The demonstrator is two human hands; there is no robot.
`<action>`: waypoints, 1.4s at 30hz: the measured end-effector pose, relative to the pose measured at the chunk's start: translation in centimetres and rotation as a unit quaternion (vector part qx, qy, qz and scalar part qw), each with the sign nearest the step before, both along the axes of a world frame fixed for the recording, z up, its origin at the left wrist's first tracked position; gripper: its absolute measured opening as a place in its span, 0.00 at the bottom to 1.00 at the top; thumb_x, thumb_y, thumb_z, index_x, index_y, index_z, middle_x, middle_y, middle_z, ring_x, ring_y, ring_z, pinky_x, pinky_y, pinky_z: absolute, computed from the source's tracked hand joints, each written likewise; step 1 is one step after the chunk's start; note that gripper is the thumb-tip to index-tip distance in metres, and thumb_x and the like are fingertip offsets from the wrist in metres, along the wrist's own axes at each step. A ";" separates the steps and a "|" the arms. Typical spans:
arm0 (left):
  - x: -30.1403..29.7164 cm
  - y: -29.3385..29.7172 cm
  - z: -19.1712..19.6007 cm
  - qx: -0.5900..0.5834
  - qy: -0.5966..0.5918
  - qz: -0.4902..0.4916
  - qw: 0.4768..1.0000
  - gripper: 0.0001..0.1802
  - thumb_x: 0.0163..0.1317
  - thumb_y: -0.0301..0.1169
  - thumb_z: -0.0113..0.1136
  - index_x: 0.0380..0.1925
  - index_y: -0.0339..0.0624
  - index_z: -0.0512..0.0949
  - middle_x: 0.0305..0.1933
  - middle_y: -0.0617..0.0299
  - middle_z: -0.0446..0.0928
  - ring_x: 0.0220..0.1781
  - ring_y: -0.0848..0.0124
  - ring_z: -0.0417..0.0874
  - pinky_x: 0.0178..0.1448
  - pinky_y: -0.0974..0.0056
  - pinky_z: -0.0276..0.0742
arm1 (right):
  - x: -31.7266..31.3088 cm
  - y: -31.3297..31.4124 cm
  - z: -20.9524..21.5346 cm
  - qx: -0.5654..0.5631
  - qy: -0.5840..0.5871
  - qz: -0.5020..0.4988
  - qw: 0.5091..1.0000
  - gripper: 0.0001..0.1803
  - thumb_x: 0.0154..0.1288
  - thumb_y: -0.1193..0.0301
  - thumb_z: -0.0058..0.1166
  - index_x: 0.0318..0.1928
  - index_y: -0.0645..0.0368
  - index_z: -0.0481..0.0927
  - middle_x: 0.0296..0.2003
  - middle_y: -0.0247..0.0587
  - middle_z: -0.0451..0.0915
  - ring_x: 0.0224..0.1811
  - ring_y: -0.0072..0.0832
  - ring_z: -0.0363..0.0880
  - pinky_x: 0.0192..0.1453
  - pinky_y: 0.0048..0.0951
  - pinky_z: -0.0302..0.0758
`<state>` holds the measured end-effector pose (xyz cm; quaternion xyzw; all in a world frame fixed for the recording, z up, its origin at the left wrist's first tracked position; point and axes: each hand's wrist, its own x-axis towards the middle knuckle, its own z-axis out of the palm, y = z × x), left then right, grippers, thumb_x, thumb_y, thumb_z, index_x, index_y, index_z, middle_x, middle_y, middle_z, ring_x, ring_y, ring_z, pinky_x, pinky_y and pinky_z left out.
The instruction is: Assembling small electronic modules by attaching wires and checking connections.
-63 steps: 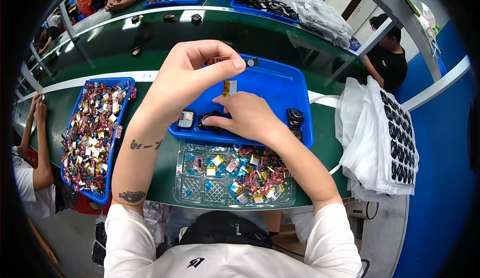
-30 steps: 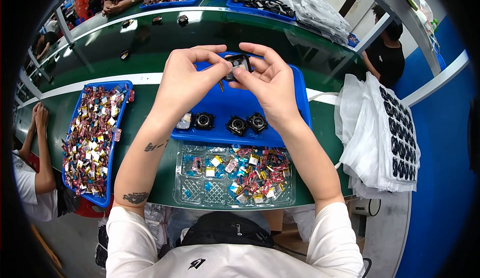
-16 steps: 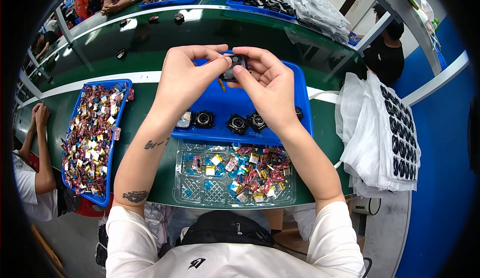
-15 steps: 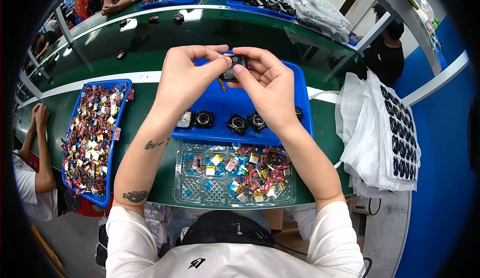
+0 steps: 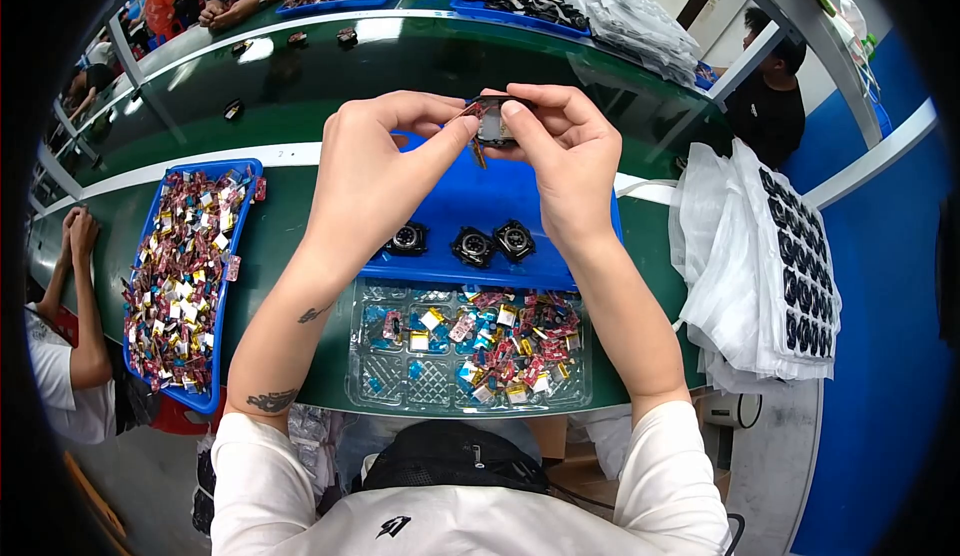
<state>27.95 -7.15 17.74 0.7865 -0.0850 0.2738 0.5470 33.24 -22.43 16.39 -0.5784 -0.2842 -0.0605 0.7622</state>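
Both hands are raised over the blue tray, around a small black watch case with a grey inner face. My right hand is closed on the case from the right, its thumb lying across the face. At the left edge, the thumb and fingers of my left hand pinch together, with thin reddish parts showing at their tips. A short brownish ribbon dangles below the case. Black round-dialled watch cases lie in the tray beneath my hands.
Nearest me, a clear compartment tray carries small circuit boards with batteries. More fill the blue bin at left. White sheets with black parts stack at right. Across the green conveyor, people sit near blue trays.
Both hands have shifted slightly right with the watch case, which has turned to show its grey inside. Small pieces on the far conveyor have moved left.
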 end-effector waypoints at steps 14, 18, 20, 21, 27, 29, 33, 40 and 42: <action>-0.2 0.0 0.2 -0.176 0.146 -0.151 0.962 0.10 0.59 0.31 0.64 0.33 0.34 0.82 0.30 0.64 0.81 0.31 0.82 0.77 0.34 0.78 0.67 | -0.6 -0.3 0.5 0.044 0.012 0.019 0.999 0.08 0.58 0.83 0.56 0.37 0.66 0.72 0.36 0.47 0.82 0.35 0.21 0.81 0.37 0.20 0.80; 0.3 -0.3 -0.1 -0.183 0.116 -0.139 0.966 0.11 0.58 0.30 0.66 0.35 0.34 0.81 0.31 0.60 0.82 0.34 0.80 0.80 0.35 0.79 0.69 | -0.4 -0.3 0.1 0.023 -0.004 0.024 0.999 0.08 0.61 0.82 0.54 0.39 0.65 0.71 0.41 0.52 0.81 0.40 0.27 0.81 0.45 0.27 0.81; 0.5 -0.3 -0.2 -0.185 0.105 -0.100 0.972 0.14 0.56 0.31 0.67 0.38 0.34 0.78 0.30 0.59 0.82 0.35 0.79 0.81 0.36 0.79 0.70 | -0.4 -0.2 0.0 0.059 -0.014 0.050 0.997 0.08 0.61 0.81 0.56 0.39 0.65 0.71 0.41 0.53 0.81 0.41 0.27 0.81 0.46 0.27 0.81; 0.6 -0.2 -0.1 -0.185 0.105 -0.101 0.972 0.14 0.56 0.31 0.67 0.38 0.34 0.78 0.30 0.59 0.82 0.35 0.79 0.81 0.36 0.79 0.70 | -0.4 0.1 -0.1 0.059 -0.023 0.036 0.997 0.09 0.60 0.80 0.59 0.38 0.67 0.73 0.39 0.49 0.82 0.36 0.23 0.81 0.40 0.21 0.80; 0.5 1.4 1.3 -0.113 0.117 -0.069 0.984 0.18 0.55 0.36 0.69 0.39 0.35 0.78 0.22 0.66 0.79 0.28 0.84 0.76 0.33 0.78 0.65 | 0.2 -0.7 0.9 -0.034 0.006 -0.016 0.999 0.14 0.60 0.77 0.60 0.46 0.67 0.79 0.38 0.44 0.83 0.37 0.20 0.82 0.40 0.18 0.76; 0.2 3.1 2.2 -0.133 0.074 -0.047 0.987 0.15 0.57 0.37 0.67 0.36 0.36 0.79 0.23 0.67 0.78 0.27 0.84 0.75 0.32 0.77 0.64 | 1.6 -1.7 1.7 -0.045 0.017 -0.025 0.999 0.12 0.59 0.78 0.60 0.45 0.67 0.81 0.38 0.43 0.83 0.38 0.20 0.81 0.45 0.19 0.76; -0.9 4.4 3.9 -0.156 0.005 -0.027 0.987 0.12 0.59 0.35 0.65 0.34 0.37 0.80 0.23 0.66 0.78 0.26 0.82 0.75 0.33 0.77 0.65 | 8.7 -3.7 0.3 -0.098 0.059 -0.131 0.985 0.09 0.59 0.77 0.60 0.41 0.65 0.81 0.34 0.37 0.83 0.34 0.19 0.81 0.38 0.18 0.75; -2.0 4.8 4.5 -0.156 -0.021 -0.030 0.987 0.10 0.62 0.33 0.61 0.34 0.35 0.79 0.21 0.67 0.77 0.24 0.84 0.74 0.28 0.78 0.61 | 21.1 -7.1 -7.3 -0.282 0.237 -0.232 0.900 0.09 0.49 0.76 0.63 0.34 0.62 0.84 0.30 0.38 0.84 0.30 0.25 0.81 0.33 0.23 0.75; -2.2 4.8 4.7 -0.164 -0.028 -0.030 0.986 0.10 0.62 0.33 0.61 0.34 0.35 0.79 0.21 0.67 0.77 0.25 0.84 0.74 0.28 0.78 0.62 | 21.7 -7.2 -7.9 -0.298 0.237 -0.231 0.895 0.07 0.48 0.75 0.64 0.32 0.61 0.85 0.29 0.38 0.84 0.31 0.25 0.82 0.34 0.23 0.76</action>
